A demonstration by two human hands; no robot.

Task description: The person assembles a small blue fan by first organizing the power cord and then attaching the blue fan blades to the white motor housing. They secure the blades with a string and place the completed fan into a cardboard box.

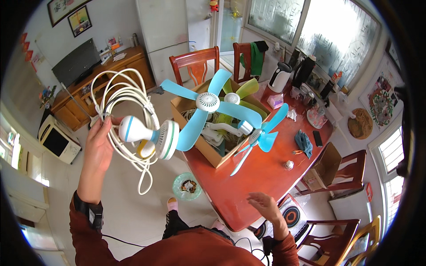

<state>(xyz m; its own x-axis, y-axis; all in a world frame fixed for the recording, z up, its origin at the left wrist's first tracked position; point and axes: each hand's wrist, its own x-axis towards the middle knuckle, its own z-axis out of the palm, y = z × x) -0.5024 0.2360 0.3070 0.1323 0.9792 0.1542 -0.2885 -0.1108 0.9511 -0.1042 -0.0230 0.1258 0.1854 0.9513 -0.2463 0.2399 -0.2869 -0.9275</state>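
Note:
My left hand [98, 144] is raised at the left, its fingers closed on a coil of white cable [148, 117]. Beside the coil is a white fan motor housing with blue and green stripes [167, 140], its bulb-shaped end near my fingers; whether they grip it too, I cannot tell. A fan with light-blue blades [193, 131] lies on a cardboard box [216, 158] on the table. A second, smaller blue-bladed fan [266, 141] leans over the box's right side. Green blades [247, 88] show inside. My right hand [265, 206] hovers over the table's near edge, open, holding nothing.
The red table [222, 190] carries a blue cloth [303, 143], a black phone [317, 138], a small white ball-like item [289, 165] and a kettle [280, 78]. A lined bin [187, 186] stands on the floor. Chairs [195, 64] surround the table.

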